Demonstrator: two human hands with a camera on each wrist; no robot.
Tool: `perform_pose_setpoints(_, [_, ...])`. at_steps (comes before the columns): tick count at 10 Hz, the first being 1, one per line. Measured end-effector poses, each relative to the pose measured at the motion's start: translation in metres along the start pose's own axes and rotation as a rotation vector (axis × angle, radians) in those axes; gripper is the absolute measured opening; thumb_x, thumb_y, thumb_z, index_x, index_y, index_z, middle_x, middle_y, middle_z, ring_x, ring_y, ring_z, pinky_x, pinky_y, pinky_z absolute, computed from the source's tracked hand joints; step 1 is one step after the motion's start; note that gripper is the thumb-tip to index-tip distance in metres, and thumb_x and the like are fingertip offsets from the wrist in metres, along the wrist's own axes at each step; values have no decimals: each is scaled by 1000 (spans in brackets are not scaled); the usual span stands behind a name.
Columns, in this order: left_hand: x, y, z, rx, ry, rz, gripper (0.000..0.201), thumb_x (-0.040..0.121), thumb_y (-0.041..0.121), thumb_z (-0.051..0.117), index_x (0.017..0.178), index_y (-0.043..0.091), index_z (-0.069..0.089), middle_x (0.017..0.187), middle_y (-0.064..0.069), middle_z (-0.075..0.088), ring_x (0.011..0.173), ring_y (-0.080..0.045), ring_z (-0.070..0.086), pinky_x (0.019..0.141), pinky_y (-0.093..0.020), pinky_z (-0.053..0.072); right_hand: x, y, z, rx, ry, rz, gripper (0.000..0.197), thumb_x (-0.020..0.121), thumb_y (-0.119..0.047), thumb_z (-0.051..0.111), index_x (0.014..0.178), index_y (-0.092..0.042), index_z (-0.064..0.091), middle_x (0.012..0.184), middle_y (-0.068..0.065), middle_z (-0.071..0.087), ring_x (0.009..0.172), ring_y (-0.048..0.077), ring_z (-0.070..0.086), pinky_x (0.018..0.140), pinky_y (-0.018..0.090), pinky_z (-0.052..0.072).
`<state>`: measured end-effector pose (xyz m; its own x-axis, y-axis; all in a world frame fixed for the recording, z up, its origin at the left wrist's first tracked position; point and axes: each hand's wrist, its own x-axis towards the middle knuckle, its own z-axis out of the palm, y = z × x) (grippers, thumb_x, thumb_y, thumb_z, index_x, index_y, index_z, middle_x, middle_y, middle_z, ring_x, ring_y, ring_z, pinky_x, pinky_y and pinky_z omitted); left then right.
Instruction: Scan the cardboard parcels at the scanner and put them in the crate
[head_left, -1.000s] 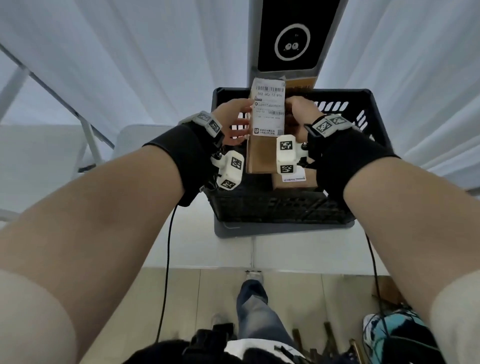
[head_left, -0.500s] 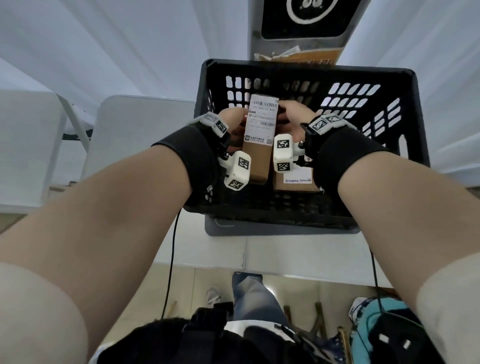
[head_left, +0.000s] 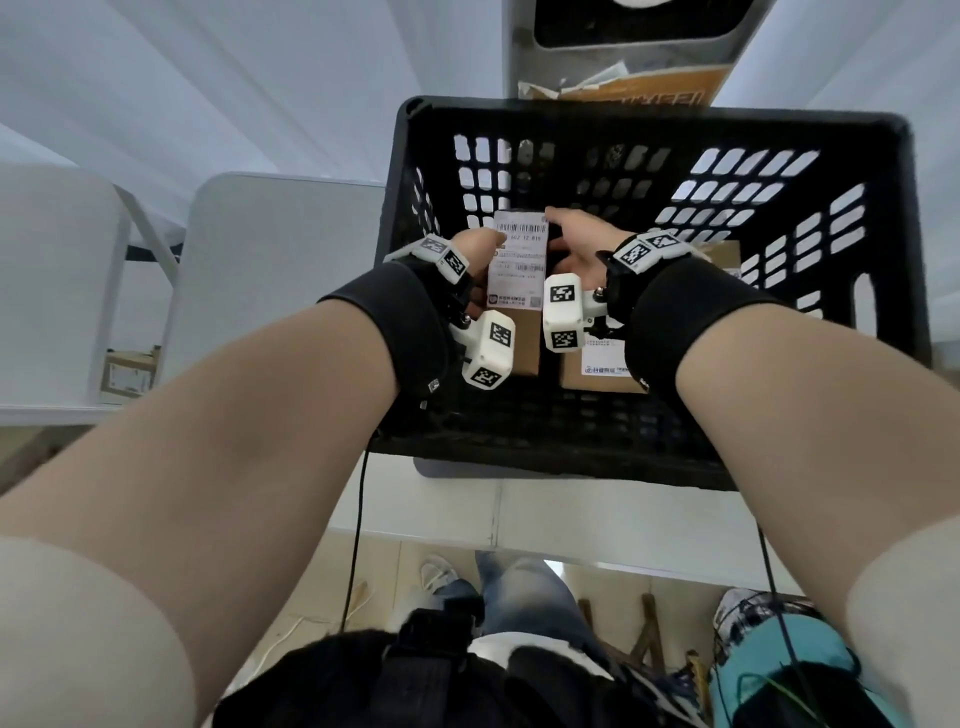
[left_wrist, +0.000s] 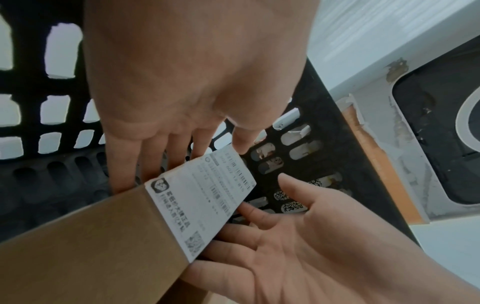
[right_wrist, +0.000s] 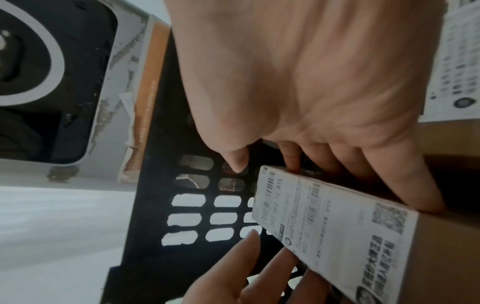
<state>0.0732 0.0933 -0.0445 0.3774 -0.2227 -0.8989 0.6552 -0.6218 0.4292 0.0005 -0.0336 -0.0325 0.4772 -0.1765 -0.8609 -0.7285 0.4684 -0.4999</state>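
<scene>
Inside the black plastic crate (head_left: 644, 124) a long cardboard parcel (head_left: 519, 291) is held between both hands, label side up, its far end tilted toward the perforated back wall. The left hand (head_left: 475, 244) is laid along the parcel's left side with the fingers (left_wrist: 124, 164) extended and close together against the cardboard. The right hand (head_left: 576, 239) is set against the opposite side, its fingers (right_wrist: 405, 185) stretched along the edge and the thumb held off the label. The parcel is thus squeezed between flat fingers rather than wrapped — whether its underside has reached the crate floor cannot be told.

A 2nd labelled parcel (head_left: 602, 364) is already lying in the crate just to the right, under the right wrist. The scanner (head_left: 634, 21) stands beyond the back rim.

Trouble could come from that squeeze: if pressure is eased on 1 side first, the parcel might slip and drop on a corner. The right fingers could be trapped between the 2 parcels if the load is lowered too near its neighbour — or the far end might catch in the wall's openings.
</scene>
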Motion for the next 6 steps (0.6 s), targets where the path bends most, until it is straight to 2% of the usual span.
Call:
perform_pose_setpoints(1, [-1, -2, 3, 30, -4, 11, 36, 101, 40, 41, 81, 13, 55, 49, 1, 49, 31, -14, 41, 44, -20, 36, 5, 3, -1, -55, 28, -11, 51, 99, -43, 39, 142, -16, 40, 153, 13, 36, 137, 41, 39, 107, 56, 40])
perform_pose_setpoints(2, [-3, -1, 2, 37, -31, 22, 40, 98, 44, 42, 73, 16, 55, 55, -1, 49, 40, -16, 43, 57, -27, 39, 7, 6, -2, -19, 32, -14, 50, 98, -43, 41, 140, -15, 44, 150, 16, 41, 136, 38, 43, 98, 51, 48])
perform_pose_setpoints(3, [0, -1, 1, 28, -82, 18, 38, 95, 44, 43, 68, 18, 49, 71, -3, 47, 60, -15, 40, 58, -30, 31, 5, 7, -2, -10, 19, -16, 46, 99, -41, 41, 135, -14, 47, 146, 16, 44, 133, 36, 45, 104, 50, 45])
perform_pose_setpoints(4, [-5, 0, 2, 24, -87, 30, 39, 97, 43, 42, 68, 17, 47, 75, -3, 46, 64, -15, 40, 56, -30, 28, 0, 8, -2, -43, 55, -34, 52, 97, -43, 42, 141, -13, 41, 152, 18, 37, 136, 37, 41, 107, 54, 41])
perform_pose_setpoints(5, [-8, -3, 4, 40, -66, 60, 38, 99, 42, 42, 70, 18, 46, 74, -3, 47, 62, -16, 41, 56, -30, 31, -17, 12, -2, -50, 83, -58, 53, 99, -40, 42, 143, -10, 37, 151, 18, 37, 138, 35, 38, 106, 50, 42])
perform_pose_setpoints(6, [-19, -4, 7, 47, -20, 99, 34, 100, 41, 44, 79, 16, 49, 81, -3, 53, 65, -20, 49, 56, -31, 40, -35, 16, -3, -49, 88, -95, 52, 102, -36, 40, 144, -6, 36, 153, 13, 35, 140, 32, 38, 91, 41, 47])
